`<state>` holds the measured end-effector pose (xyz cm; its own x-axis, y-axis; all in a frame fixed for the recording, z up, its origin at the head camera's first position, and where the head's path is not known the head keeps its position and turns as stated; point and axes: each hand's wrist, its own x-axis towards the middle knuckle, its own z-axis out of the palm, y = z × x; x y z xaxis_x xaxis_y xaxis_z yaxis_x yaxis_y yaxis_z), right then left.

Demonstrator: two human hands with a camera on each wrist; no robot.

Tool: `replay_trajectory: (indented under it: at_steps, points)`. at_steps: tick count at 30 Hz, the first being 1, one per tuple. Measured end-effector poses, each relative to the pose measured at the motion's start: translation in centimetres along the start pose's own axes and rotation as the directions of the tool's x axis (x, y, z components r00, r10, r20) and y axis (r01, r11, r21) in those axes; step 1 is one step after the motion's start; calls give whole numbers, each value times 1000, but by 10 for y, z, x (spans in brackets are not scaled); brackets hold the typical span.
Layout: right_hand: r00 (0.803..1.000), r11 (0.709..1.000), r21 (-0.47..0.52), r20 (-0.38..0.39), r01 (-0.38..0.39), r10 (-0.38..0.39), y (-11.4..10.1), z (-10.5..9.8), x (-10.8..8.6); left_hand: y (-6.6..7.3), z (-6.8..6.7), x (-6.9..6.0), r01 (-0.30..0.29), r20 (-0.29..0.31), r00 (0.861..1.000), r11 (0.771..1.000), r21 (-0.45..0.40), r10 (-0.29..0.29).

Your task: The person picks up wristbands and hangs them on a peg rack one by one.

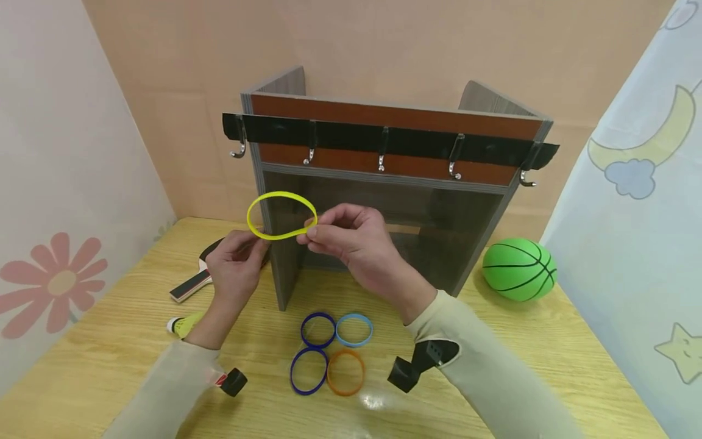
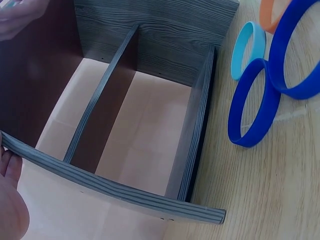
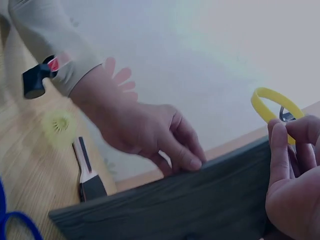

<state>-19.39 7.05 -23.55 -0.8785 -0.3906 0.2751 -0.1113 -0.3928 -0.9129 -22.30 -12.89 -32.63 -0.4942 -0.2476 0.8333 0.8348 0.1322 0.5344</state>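
One grey shelf unit with black hook rail. Right of unit: green ball. Before unit: right hand, thumb and fingertips pinching yellow band, in air before unit's left panel. At panel edge: left hand, fingers bent; grip or touch, cannot tell. On table before unit: two dark-blue bands, orange band, light-blue band.

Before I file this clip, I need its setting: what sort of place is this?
Probably a staged indoor play corner: a hooked shelf stands on a wooden table, a green ball sits beside it, and flower and moon pictures decorate the side walls.
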Motion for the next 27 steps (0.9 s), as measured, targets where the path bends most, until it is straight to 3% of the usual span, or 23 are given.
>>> replay_trajectory:
  at_steps: [6,12,18,27]
  points:
    - [999,999,46,-32,27,-26,-5,21,16,4,0,1,-21,17,1000,998,56,21]
    - [998,995,92,-47,37,-33,-7,34,28,1,-1,2,-47,18,999,998,28,47]
    - [996,989,142,-75,52,-41,-8,39,34,1,0,1,-38,22,999,999,28,37]
    - [995,993,116,-93,38,-27,-3,40,37,2,0,1,-36,10,999,998,53,36]
